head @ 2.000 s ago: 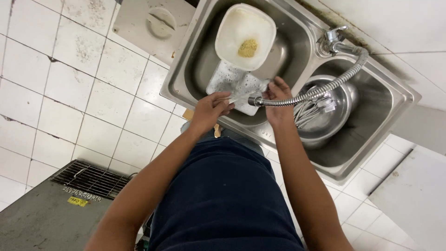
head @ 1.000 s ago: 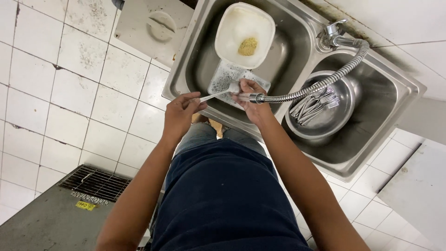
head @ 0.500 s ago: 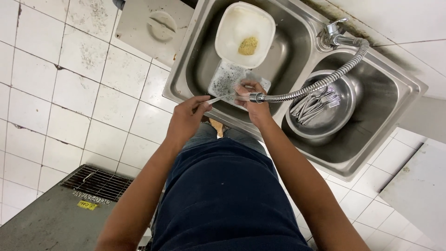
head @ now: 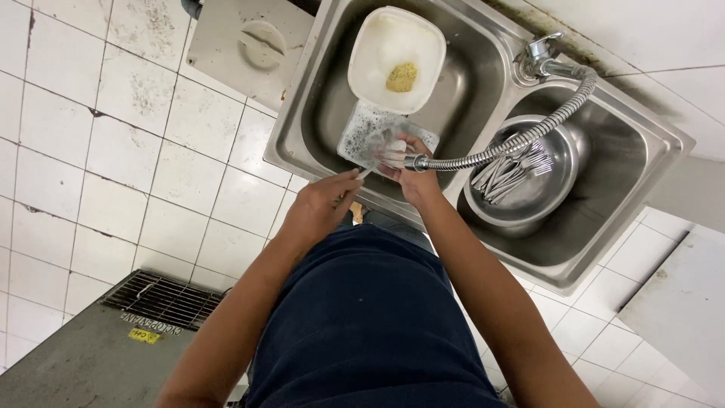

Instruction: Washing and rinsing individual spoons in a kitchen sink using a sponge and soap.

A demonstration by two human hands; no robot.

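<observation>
The left hand [head: 321, 205] pinched the handle end of a thin, wet metal spoon [head: 371, 168] between closed fingertips, over the near rim of the steel double sink [head: 302, 113]. The right hand [head: 411, 170] closed around its soapy bowl end, beside the flexible metal hose nozzle [head: 417, 162]. The spoon looked light and stiff but probably slippery with suds, best gripped along the handle. A white tub [head: 393, 60] lay just beyond

This was a kitchen washing-up spot. There was a shiny metal double sink [head: 483, 83] with a bendy tap hose [head: 521, 140], a bowl of forks [head: 521, 170], a soapy tub [head: 396, 57], and white floor tiles [head: 113, 143].
</observation>
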